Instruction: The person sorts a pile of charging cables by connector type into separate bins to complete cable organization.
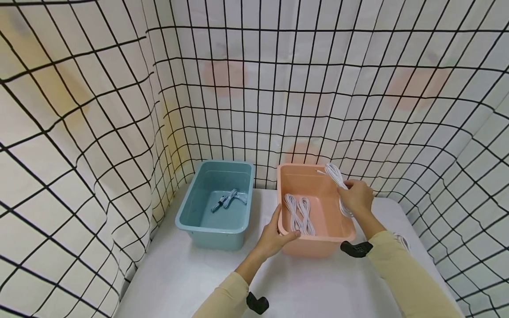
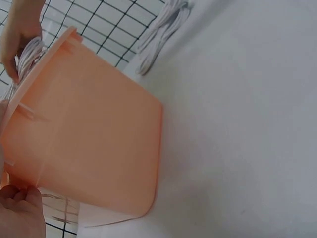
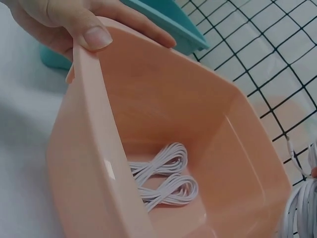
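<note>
My left hand [image 1: 272, 238] grips the near left corner of an orange plastic bin [image 1: 314, 244], thumb over the rim and fingers along the left side. Inside that bin lie two looped bundles of white cable [image 3: 171, 191], side by side on the floor. Over the bin's right rim, my right hand [image 1: 356, 196] holds another bundle of white cable [image 1: 335, 173] by its middle. One looped end sticks up toward the back and the other hangs down by the rim.
Left of the orange bin stands a blue-green bin [image 1: 187, 227] with small tied cables [image 1: 226, 199] in it. More white cable [image 2: 161, 34] lies on the white table [image 1: 314, 287] to the right, partly behind my right forearm. Black wire grid [image 1: 254, 101] encloses the back and sides.
</note>
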A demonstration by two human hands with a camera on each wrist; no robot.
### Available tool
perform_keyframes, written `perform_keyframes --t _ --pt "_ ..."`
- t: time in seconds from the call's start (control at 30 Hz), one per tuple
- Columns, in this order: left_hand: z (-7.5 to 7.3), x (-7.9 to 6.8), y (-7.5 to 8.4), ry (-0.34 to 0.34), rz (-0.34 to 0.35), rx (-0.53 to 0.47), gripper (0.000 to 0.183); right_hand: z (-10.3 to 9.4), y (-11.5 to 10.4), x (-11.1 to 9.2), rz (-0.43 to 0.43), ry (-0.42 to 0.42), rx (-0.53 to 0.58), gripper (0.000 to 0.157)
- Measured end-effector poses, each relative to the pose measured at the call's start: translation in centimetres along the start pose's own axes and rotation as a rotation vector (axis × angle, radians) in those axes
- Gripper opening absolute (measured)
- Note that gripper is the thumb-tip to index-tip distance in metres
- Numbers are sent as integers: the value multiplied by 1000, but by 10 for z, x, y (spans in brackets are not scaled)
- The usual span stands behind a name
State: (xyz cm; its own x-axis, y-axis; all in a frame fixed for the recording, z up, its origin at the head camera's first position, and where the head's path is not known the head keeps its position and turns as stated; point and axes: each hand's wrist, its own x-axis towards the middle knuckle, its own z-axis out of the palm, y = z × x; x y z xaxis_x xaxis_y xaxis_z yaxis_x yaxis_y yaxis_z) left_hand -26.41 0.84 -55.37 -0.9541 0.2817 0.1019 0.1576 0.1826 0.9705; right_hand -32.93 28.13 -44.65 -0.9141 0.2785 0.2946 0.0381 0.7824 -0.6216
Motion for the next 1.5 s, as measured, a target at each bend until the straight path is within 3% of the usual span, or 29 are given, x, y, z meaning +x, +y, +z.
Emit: perform_keyframes --t 0.3,0.87,1.13,1.33,1.5 --pt "1 -1 0 2 -8 2 111 -4 -1 0 23 -22 34 52" --pt "1 -1 0 -4 7 -29 109 -12 9 -5 -45 -56 44 52" --pt "1 0 0 3 9 -19 109 -19 25 -5 -75 -25 39 52" --pt "1 -1 0 3 12 -17 110 -25 47 -6 -145 -56 -7 53" --pt "1 -1 0 -6 4 -20 110 -34 60 -11 -142 -103 -24 56"
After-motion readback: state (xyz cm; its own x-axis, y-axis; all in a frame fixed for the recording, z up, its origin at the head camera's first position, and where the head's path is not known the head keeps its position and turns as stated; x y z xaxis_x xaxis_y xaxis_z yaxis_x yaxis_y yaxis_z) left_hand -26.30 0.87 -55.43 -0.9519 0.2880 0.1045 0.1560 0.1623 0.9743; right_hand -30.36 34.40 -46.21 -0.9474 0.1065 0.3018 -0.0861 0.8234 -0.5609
